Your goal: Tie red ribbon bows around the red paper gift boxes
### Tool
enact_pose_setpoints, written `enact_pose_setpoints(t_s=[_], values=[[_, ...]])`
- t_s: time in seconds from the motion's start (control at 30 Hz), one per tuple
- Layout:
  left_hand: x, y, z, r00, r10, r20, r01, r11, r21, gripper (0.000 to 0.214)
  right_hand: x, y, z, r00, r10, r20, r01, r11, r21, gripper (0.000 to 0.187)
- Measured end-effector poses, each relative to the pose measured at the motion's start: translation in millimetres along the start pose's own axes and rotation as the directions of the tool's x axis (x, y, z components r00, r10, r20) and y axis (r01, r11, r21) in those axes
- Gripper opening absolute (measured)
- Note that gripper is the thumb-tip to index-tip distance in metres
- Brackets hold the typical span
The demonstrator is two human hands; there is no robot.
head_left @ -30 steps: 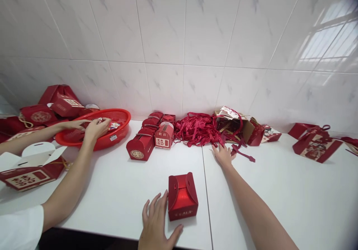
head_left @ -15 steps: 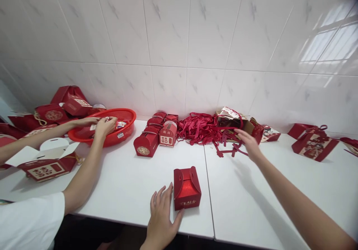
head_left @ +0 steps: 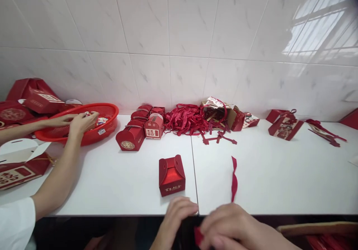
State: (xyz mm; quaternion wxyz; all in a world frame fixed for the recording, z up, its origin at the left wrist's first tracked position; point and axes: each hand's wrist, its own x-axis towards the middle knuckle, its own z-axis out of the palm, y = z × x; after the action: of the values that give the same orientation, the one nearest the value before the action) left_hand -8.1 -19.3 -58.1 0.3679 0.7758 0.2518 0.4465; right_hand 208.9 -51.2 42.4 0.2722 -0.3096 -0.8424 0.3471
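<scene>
My right hand [head_left: 233,225] is at the table's front edge, its fingers pinched on a dark red ribbon [head_left: 234,179]. One end of the ribbon trails over the white tabletop, and another bit of it shows below my fingertips. My left hand [head_left: 177,220] is beside it, slightly blurred, with loosely bent fingers and nothing visible in them; its thumb is hidden. Just beyond my left fingers stands a small red gift box [head_left: 172,177] with gold characters on its front, its curved top flaps folded inward.
Finished-looking red boxes [head_left: 131,135] stand near the wall beside a ribbon heap [head_left: 186,119] and a tipped carton [head_left: 232,117]. At left, a co-worker's hands [head_left: 81,125] work over a red plastic basket [head_left: 110,125]. Another decorated box [head_left: 286,125] stands at right.
My right hand has come back from the ribbon pile to the front edge with a ribbon. My left hand has moved off the box's left side to below it. The view has shifted right.
</scene>
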Motion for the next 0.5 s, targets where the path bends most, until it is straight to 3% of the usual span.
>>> enact_pose_setpoints(t_s=[0.1,0.2,0.27,0.33,0.5], values=[[1,3,29.0,0.965,-0.242,0.099,0.261,0.913,-0.313,0.071,15,11,12,0.994,0.1,-0.05,-0.104,0.992,-0.07,0.032],[-2,-2,39.3,0.863,-0.472,0.179,0.487,0.687,-0.539,0.055,10,28,17,0.993,0.105,-0.045,-0.109,0.99,-0.087,0.021],[-5,-5,37.4,0.809,-0.556,0.191,0.543,0.583,-0.604,0.044,5,37,18,0.993,0.097,-0.068,-0.1,0.994,-0.047,0.018],[-5,-5,32.7,0.799,-0.582,0.149,0.536,0.579,-0.614,0.039,5,44,18,0.991,0.096,-0.093,-0.097,0.995,-0.004,0.02],[7,5,25.9,0.795,-0.6,-0.092,0.459,0.694,-0.555,0.036,13,62,20,0.977,0.137,-0.162,-0.124,0.988,0.089,0.019]])
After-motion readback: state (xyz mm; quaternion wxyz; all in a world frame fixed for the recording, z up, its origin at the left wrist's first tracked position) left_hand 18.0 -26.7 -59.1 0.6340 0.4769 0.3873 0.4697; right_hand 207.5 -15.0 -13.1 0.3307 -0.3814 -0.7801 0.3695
